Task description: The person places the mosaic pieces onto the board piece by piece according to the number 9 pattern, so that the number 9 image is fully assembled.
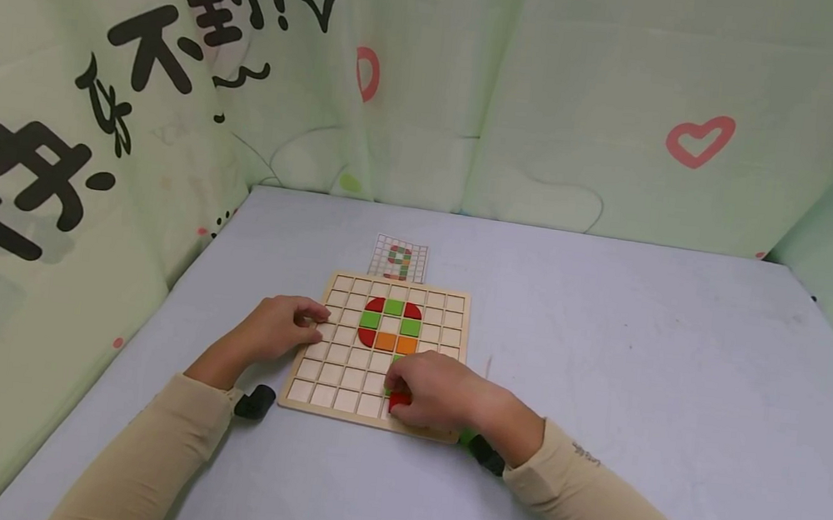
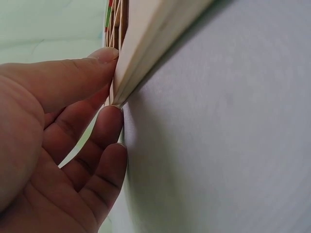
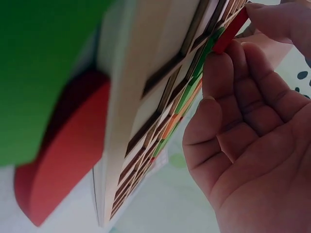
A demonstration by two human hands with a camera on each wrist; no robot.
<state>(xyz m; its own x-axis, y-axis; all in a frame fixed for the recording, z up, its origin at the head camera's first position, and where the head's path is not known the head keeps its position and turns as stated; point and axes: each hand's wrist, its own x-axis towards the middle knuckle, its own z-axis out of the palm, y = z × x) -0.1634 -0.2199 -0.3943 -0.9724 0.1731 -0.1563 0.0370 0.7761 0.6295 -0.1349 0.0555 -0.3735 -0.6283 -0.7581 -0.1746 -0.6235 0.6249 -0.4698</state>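
A square wooden grid board [image 1: 330, 373] lies on the table. Red, green and orange pieces in its upper middle cells form a ring, with an orange piece [image 1: 384, 341] in the ring's bottom row. My left hand [image 1: 278, 326] holds the board's left edge, its thumb [image 2: 104, 56] on the rim and its fingertips against the side. Over the lower right cells, my right hand [image 1: 437, 392] pinches a red piece [image 3: 231, 31] between thumb and fingers, just above or touching the board; which one I cannot tell. That hand partly hides a green column.
Behind the board lies a printed pattern card [image 1: 380, 248], its lower edge by the board. Loose green [image 3: 43, 73] and red [image 3: 68, 155] pieces sit beside the board's near right corner, mostly hidden by the right wrist in the head view. A curtain [image 1: 582, 100] encloses the table.
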